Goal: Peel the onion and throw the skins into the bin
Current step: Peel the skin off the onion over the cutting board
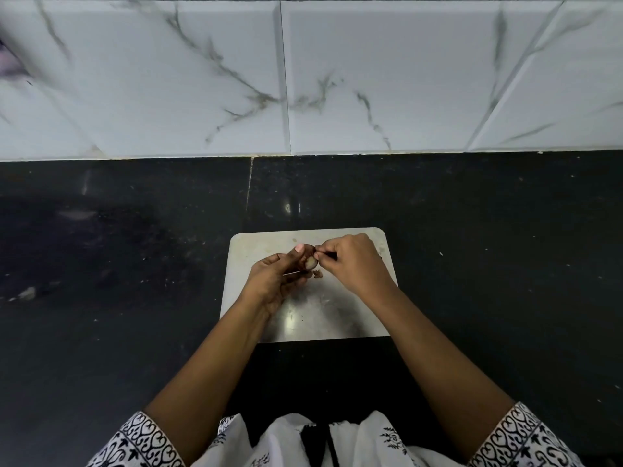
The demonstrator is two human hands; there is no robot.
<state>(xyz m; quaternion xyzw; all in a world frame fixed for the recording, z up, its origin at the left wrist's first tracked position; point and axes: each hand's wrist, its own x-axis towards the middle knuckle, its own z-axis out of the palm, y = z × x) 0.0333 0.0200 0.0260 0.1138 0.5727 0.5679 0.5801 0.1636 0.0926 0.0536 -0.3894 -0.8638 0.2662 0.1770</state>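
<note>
A small onion point(310, 262), brown-skinned with a pale peeled patch, is held above the steel cutting board point(323, 318). My left hand point(278, 277) grips it from the left, thumb on top. My right hand point(354, 262) pinches the skin at the onion's right end, and a thin dark object, possibly a knife, pokes out between its fingers. A scrap of brown skin point(317, 273) lies on the board just below the onion. No bin is in view.
The board lies on a black stone counter point(472, 247) that runs left and right. A white marble-tiled wall point(303, 79) rises behind it. A blurred purple shape point(10, 62) shows at the far upper left.
</note>
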